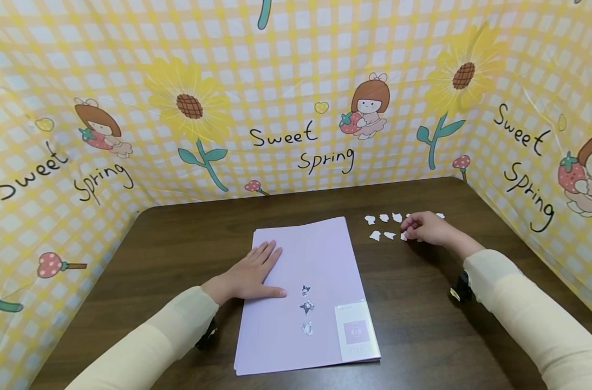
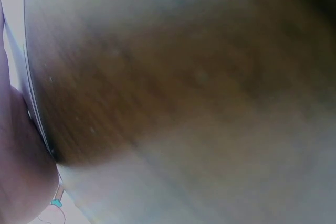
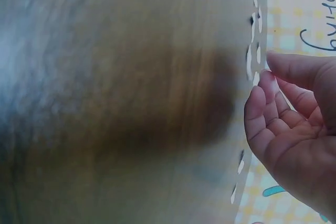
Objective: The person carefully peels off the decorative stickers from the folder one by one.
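Note:
My left hand (image 1: 249, 273) lies flat on the left part of a stack of lilac sheets (image 1: 300, 254), fingers straight and thumb spread. To the right of its thumb, three small character stickers (image 1: 306, 307) sit in a column on the top sheet. My right hand (image 1: 429, 228) is over two rows of small white cutouts (image 1: 375, 235), its fingertips right at one cutout (image 1: 403, 236) in the nearer row. In the right wrist view, a small gap shows between the thumb (image 3: 291, 66) and bent forefinger. The hand hides some cutouts.
A clear packet with a pink square label (image 1: 356, 331) lies on the sheets' lower right corner. The brown wooden table (image 1: 179, 244) is enclosed at the back and sides by a yellow checked cloth (image 1: 286, 81).

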The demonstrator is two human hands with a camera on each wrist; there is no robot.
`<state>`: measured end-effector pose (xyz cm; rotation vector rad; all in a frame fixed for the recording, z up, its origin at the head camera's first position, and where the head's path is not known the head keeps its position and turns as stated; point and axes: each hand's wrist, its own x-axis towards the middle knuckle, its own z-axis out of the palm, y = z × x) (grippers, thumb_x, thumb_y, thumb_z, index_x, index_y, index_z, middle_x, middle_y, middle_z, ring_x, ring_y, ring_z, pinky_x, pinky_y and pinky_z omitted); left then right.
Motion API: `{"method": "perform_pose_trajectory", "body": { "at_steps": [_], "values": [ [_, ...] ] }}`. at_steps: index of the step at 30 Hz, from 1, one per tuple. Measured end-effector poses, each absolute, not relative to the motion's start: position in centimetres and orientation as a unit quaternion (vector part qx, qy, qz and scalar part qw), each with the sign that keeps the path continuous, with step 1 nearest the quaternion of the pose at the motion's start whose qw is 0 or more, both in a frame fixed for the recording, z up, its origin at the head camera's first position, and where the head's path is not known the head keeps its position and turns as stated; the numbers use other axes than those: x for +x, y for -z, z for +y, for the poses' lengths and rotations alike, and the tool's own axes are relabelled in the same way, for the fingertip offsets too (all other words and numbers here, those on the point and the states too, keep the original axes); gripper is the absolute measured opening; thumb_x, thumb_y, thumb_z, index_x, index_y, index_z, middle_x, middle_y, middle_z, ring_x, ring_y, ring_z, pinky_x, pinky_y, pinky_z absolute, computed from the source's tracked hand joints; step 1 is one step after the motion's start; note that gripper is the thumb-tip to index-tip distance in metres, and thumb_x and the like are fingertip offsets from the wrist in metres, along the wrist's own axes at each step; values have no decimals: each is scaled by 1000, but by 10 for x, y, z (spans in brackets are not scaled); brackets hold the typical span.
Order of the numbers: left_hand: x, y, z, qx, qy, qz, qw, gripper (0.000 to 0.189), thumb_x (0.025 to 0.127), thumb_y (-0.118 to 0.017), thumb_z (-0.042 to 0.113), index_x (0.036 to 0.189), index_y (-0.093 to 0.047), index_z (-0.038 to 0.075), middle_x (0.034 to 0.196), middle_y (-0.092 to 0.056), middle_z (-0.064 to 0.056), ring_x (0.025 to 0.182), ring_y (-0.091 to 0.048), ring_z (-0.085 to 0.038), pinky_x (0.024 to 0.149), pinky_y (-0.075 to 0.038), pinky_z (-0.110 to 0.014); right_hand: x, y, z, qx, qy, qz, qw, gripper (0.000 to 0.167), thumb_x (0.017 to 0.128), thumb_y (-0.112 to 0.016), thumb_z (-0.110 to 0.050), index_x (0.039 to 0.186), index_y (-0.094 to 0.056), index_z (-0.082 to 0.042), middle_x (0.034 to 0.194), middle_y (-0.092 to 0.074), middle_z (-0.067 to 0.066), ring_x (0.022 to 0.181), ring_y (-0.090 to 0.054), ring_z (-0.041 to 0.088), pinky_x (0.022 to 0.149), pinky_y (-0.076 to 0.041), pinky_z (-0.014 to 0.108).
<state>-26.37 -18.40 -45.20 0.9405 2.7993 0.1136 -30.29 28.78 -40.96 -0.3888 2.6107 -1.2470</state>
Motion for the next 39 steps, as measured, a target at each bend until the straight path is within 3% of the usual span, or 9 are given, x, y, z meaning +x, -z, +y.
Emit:
{"method": "perform_pose_trajectory", "body": {
  "at_steps": [21, 29, 39],
  "values": [
    [-259, 441, -181, 315, -22, 943, 107, 112, 80, -41, 83, 157, -7, 8, 162, 3, -13, 147, 4, -30, 116, -3, -44, -285, 394, 210, -208, 458, 858, 102, 22, 90, -67, -3, 108, -62, 8, 89, -60, 9, 76, -54, 21, 66, -49, 33],
    [-259, 441, -180, 313, -18, 943, 110, 111, 81, -41, 83, 157, -7, 9, 162, 3, -13, 147, 5, -29, 116, -3, -44, -272, 398, 171, -233, 486, 834, 120, 19, 87, -69, 2, 106, -63, 6, 89, -60, 10, 80, -55, 20, 65, -47, 25],
    [-260, 443, -181, 309, -18, 944, 111, 112, 80, -41, 83, 157, -5, 10, 162, 4, -11, 147, 6, -28, 116, -1, -43, -257, 405, 131, -268, 490, 816, 150, 18, 86, -71, 2, 102, -64, 6, 86, -62, 6, 77, -56, 18, 63, -48, 24]
  ]
}}
